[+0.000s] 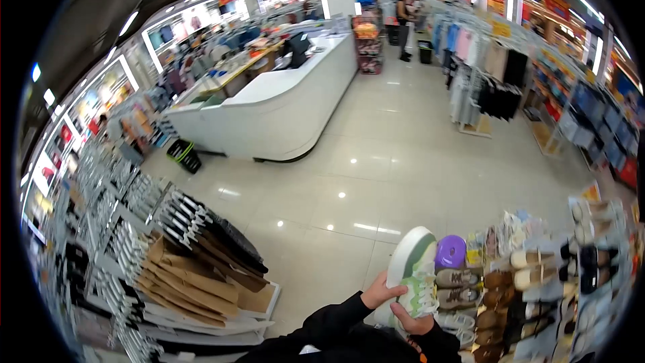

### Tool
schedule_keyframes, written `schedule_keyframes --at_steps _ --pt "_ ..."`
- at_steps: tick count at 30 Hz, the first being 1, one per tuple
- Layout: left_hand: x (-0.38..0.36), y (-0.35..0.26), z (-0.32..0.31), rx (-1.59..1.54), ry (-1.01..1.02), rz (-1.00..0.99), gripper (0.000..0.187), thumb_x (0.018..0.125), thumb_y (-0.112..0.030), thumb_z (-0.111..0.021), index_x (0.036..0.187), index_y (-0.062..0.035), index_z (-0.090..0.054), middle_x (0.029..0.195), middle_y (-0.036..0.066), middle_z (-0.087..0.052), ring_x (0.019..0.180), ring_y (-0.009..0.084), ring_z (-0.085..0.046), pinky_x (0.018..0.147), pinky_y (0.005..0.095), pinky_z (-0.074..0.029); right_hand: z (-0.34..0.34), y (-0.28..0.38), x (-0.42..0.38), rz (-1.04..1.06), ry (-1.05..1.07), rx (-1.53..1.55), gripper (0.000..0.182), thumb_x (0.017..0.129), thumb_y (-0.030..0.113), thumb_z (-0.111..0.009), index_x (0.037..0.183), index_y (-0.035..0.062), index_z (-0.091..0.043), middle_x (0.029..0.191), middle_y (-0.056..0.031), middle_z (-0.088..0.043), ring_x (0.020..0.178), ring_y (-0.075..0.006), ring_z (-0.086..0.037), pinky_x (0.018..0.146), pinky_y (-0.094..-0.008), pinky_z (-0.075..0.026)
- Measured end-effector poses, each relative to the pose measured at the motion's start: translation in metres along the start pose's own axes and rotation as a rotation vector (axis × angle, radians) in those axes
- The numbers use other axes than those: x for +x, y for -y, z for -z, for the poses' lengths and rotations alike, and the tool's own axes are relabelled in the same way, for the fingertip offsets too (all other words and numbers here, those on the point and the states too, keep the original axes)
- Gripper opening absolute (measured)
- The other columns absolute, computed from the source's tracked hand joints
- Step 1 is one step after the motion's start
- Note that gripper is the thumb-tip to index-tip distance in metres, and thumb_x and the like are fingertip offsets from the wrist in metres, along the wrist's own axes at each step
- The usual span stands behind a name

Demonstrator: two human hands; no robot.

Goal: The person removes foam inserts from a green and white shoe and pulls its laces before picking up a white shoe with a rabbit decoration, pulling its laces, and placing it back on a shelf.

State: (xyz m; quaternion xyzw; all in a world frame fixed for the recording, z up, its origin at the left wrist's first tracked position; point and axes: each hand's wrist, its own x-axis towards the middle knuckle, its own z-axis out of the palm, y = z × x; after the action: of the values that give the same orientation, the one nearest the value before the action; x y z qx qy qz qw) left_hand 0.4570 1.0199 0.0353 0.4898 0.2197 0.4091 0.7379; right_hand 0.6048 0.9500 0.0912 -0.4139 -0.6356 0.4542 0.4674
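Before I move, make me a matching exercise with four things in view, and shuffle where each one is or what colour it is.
Things:
1. White and green shoe
2. Round object
3. Green-rimmed basket
4. Hanging brown garments

Place or colour:
A. On the floor beside the white counter
B. Purple
C. On a rack at lower left
D. Held in the left hand and right hand

Pairs: 1-D, 2-B, 3-A, 4-C

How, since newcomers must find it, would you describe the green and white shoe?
From the curved white counter, look down and right to the round purple object. Just left is the thick-soled shoe; unlike nearby brown shoes, it's held by the left hand and right hand.
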Motion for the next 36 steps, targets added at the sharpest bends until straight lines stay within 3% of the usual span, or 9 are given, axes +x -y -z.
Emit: schedule_keyframes --at_steps 6,7,9,12,14,21,25,29,36 --pt "0.074 0.001 0.017 0.309 -0.051 -0.116 0.087 0.072 -0.023 -0.080 0.143 -0.0036 -0.034 0.140 0.014 -0.037 0.128 0.0224 -0.039 0.107 0.0352 -0.031 0.052 -0.062 0.012 0.055 0.397 -0.401 0.055 0.085 0.023 -0.060 0.132 -0.0021 -0.045 0.136 -0.0258 -0.042 0.128 -0.0444 -0.036 0.109 -0.0472 -0.025" --pt "0.091 -0.008 0.025 0.293 -0.032 -0.080 0.089 0.072 -0.026 -0.080 0.144 -0.0040 -0.033 0.142 0.013 -0.036 0.130 0.0225 -0.037 0.108 0.0354 -0.030 0.069 -0.061 0.010 -0.198 0.557 -0.370 0.052 0.098 0.024 -0.046 0.139 -0.0061 -0.033 0.143 -0.0279 -0.033 0.134 -0.0411 -0.030 0.111 -0.0441 -0.020" --pt "0.128 -0.029 0.040 0.250 0.012 -0.004 0.095 0.071 -0.030 -0.081 0.146 -0.0046 -0.030 0.146 0.012 -0.034 0.134 0.0225 -0.032 0.110 0.0358 -0.026 0.082 -0.111 0.005 -0.298 0.461 -0.275 0.046 0.100 0.018 -0.042 0.137 -0.0094 -0.036 0.144 -0.0257 -0.035 0.135 -0.0397 -0.031 0.112 -0.0421 -0.021" --pt "0.180 -0.042 0.063 0.417 0.054 -0.042 0.097 0.070 -0.035 -0.081 0.147 -0.0062 -0.029 0.147 0.014 -0.031 0.137 0.0265 -0.027 0.111 0.0379 -0.024 0.088 -0.095 0.076 -0.101 0.277 -0.372 0.018 0.088 0.011 -0.047 0.098 -0.0018 -0.055 0.091 -0.0243 -0.054 0.086 -0.0435 -0.050 0.077 -0.0463 -0.041" --pt "0.223 -0.030 0.078 0.354 0.102 -0.124 0.097 0.070 -0.036 -0.081 0.147 -0.0060 -0.029 0.147 0.015 -0.031 0.136 0.0272 -0.028 0.111 0.0381 -0.023 0.102 -0.160 0.097 0.014 0.252 -0.469 0.054 0.077 0.002 -0.050 0.130 -0.0079 -0.045 0.134 -0.0323 -0.041 0.128 -0.0482 -0.035 0.109 -0.0509 -0.025" --pt "0.348 -0.052 0.132 0.150 0.264 -0.063 0.099 0.069 -0.026 -0.082 0.147 -0.0027 -0.026 0.144 0.016 -0.035 0.133 0.0288 -0.033 0.111 0.0383 -0.024 0.136 -0.122 0.252 0.130 -0.059 -0.365 0.053 0.076 -0.002 -0.048 0.129 -0.0019 -0.049 0.135 -0.0219 -0.046 0.127 -0.0422 -0.039 0.109 -0.0456 -0.025" --pt "0.401 -0.047 0.152 0.189 0.249 0.044 0.074 0.071 -0.026 -0.081 0.130 0.0029 -0.047 0.134 0.013 -0.047 0.125 0.0232 -0.043 0.103 0.0365 -0.034 0.161 -0.154 0.324 0.220 -0.226 -0.599 0.047 0.084 0.014 -0.054 0.130 0.0052 -0.051 0.135 -0.0172 -0.047 0.126 -0.0388 -0.041 0.108 -0.0463 -0.029" --pt "0.451 -0.058 0.151 0.005 0.188 -0.077 0.061 0.075 -0.032 -0.080 0.118 0.0047 -0.057 0.104 0.006 -0.067 0.094 0.0173 -0.063 0.083 0.0303 -0.049 0.201 -0.124 0.396 0.264 -0.103 -0.754 0.052 0.087 0.024 -0.055 0.135 0.0077 -0.046 0.138 -0.0152 -0.045 0.130 -0.0332 -0.040 0.110 -0.0411 -0.029" --pt "0.540 -0.032 0.149 -0.004 0.061 -0.076 0.074 0.074 -0.040 -0.079 0.125 0.0047 -0.049 0.118 0.011 -0.058 0.107 0.0229 -0.056 0.095 0.0357 -0.042 0.285 -0.162 0.478 0.206 -0.079 -0.666 0.050 0.091 0.022 -0.053 0.137 0.0054 -0.044 0.142 -0.0152 -0.043 0.133 -0.0286 -0.038 0.111 -0.0352 -0.027"
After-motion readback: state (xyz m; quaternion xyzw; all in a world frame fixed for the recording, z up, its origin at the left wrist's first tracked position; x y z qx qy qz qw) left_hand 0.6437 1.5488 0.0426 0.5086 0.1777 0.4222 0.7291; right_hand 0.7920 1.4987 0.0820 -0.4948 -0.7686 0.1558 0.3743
